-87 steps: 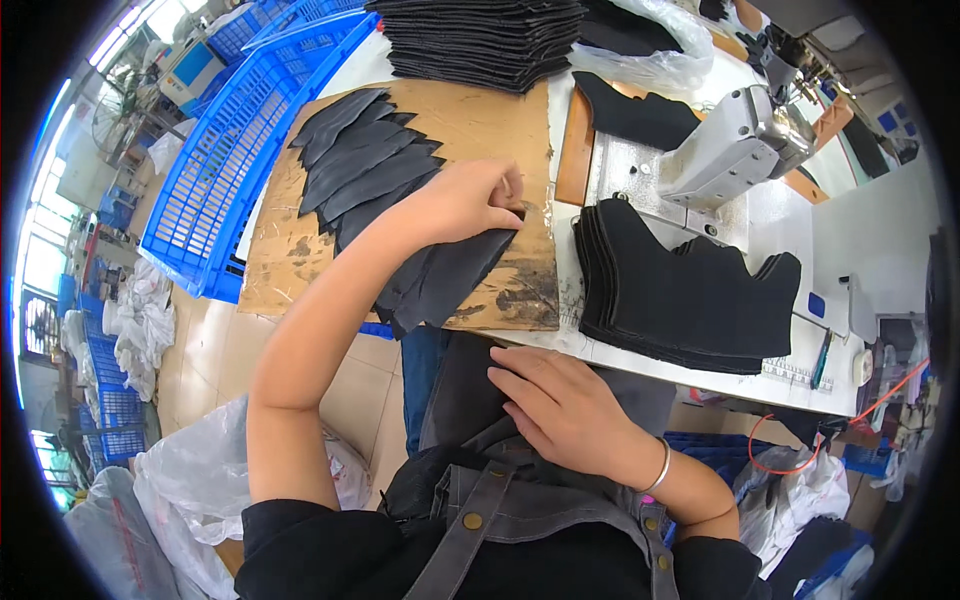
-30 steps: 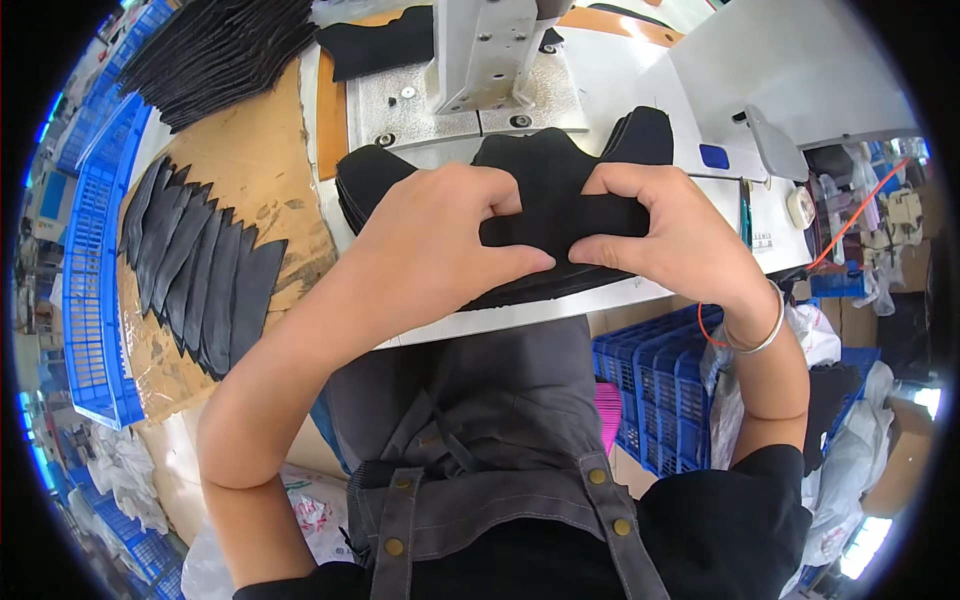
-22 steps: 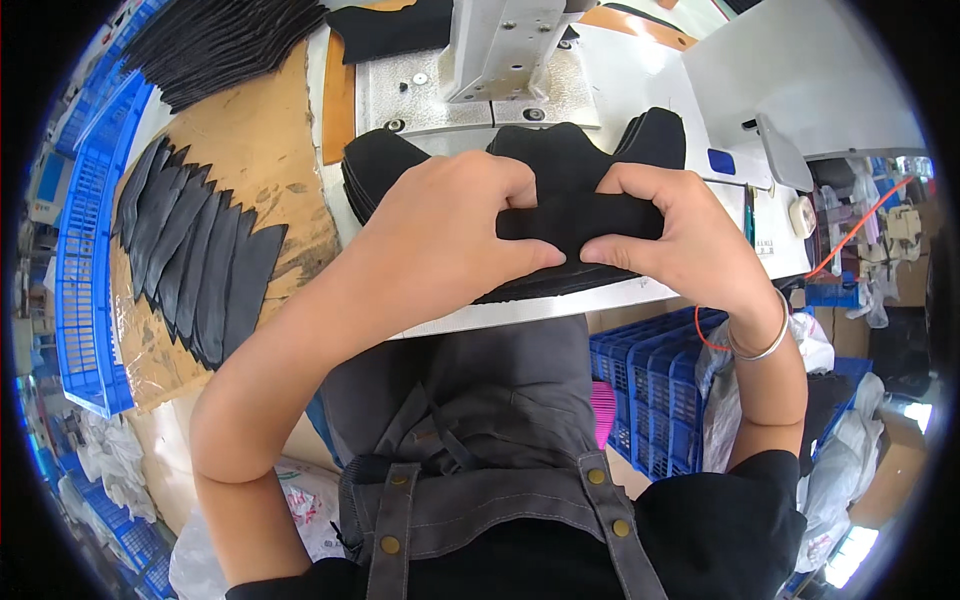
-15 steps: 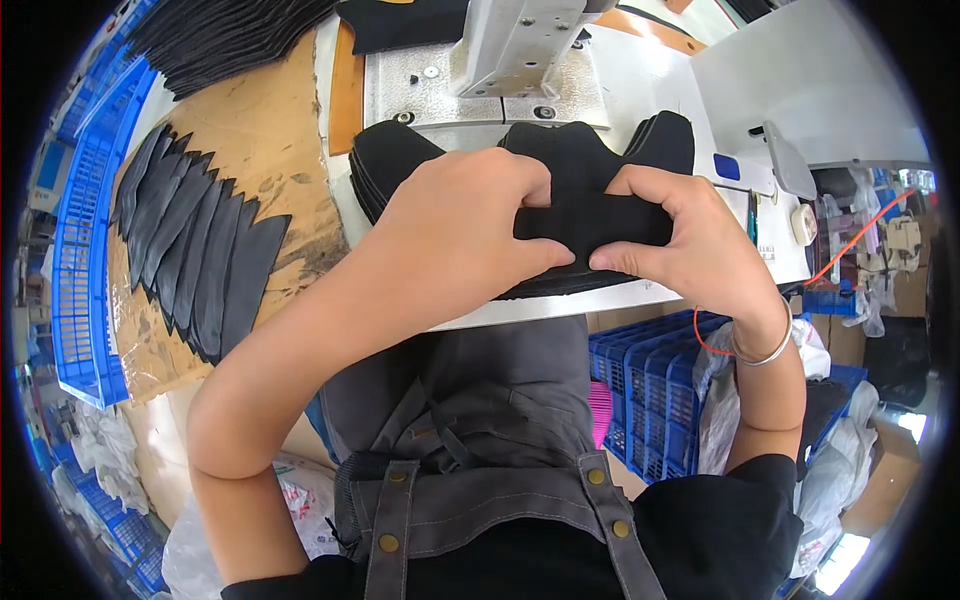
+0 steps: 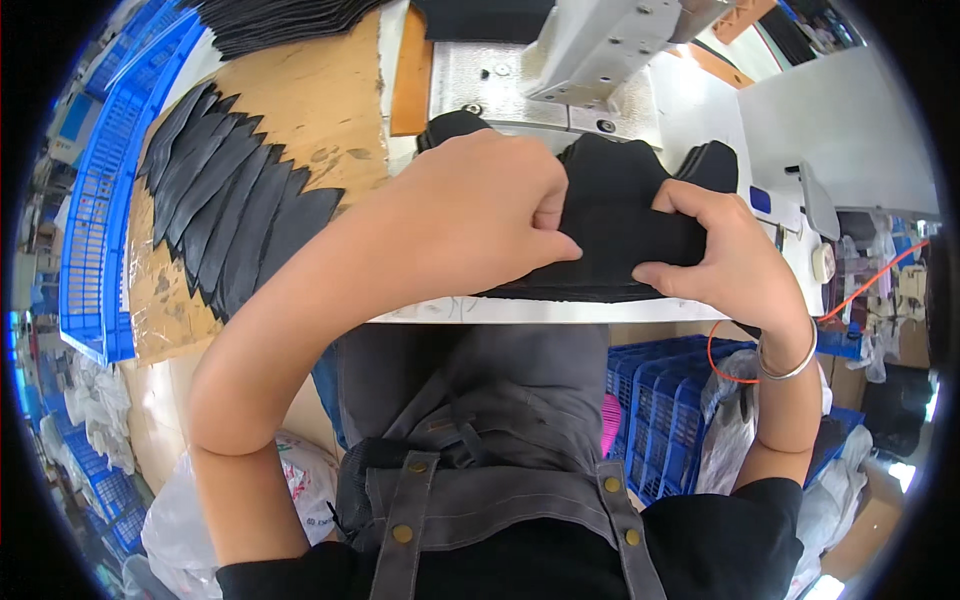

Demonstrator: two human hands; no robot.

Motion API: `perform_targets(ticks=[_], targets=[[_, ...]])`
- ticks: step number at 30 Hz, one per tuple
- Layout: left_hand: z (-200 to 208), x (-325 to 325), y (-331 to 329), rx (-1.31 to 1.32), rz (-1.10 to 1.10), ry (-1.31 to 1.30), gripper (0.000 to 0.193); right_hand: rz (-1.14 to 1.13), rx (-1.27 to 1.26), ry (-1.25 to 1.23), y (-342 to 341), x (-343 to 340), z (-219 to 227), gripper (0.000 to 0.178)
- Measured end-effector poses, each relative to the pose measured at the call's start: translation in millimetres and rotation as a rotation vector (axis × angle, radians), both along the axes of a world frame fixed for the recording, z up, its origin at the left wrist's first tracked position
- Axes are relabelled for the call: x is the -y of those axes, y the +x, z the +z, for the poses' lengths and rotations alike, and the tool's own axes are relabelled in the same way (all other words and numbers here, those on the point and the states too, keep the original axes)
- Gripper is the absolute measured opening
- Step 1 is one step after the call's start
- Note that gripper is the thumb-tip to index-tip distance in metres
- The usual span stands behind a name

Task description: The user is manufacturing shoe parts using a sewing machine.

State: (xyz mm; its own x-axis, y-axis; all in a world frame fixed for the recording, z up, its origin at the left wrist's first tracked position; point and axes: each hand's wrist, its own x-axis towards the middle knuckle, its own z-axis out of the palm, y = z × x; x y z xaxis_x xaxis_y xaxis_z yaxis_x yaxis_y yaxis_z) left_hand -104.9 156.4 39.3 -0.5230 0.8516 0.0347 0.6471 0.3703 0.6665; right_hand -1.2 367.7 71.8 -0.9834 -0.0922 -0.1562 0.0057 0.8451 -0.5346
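A stack of black fabric pieces point(image 5: 615, 225) with a wavy, lobed far edge lies at the table's front edge, below the sewing machine. My left hand point(image 5: 490, 205) rests over its left part, fingers curled under and thumb stretched along the top piece. At the stack's right end, my right hand point(image 5: 725, 240) curves round the fabric, fingers on the far side and thumb on the near side. The thumbs are apart, with flat black cloth between them. What the left fingertips grip is mostly hidden beneath that hand.
A pale grey machine arm point(image 5: 590, 55) stands behind the stack. To the left, pointed black pieces point(image 5: 235, 200) overlap on a brown board point(image 5: 330, 115), beside a blue crate point(image 5: 95, 230). Blue crates point(image 5: 655, 420) stand below the table's right side. An orange cord point(image 5: 870, 280) hangs at right.
The raised dark fold between my hands now lies flat. My thumbs have moved farther apart. The whole view has shifted, so the table appears farther right.
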Motion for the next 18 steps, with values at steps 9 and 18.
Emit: perform_targets(ticks=[9, 18], targets=[[-1, 2, -2, 0.05, -0.032, 0.003, 0.03, -0.009, 0.006, 0.032, -1, -2, -4, 0.037], [10, 7, 20, -0.083, -0.068, -0.03, 0.022, -0.003, -0.022, 0.032, 2, -4, -1, 0.036]])
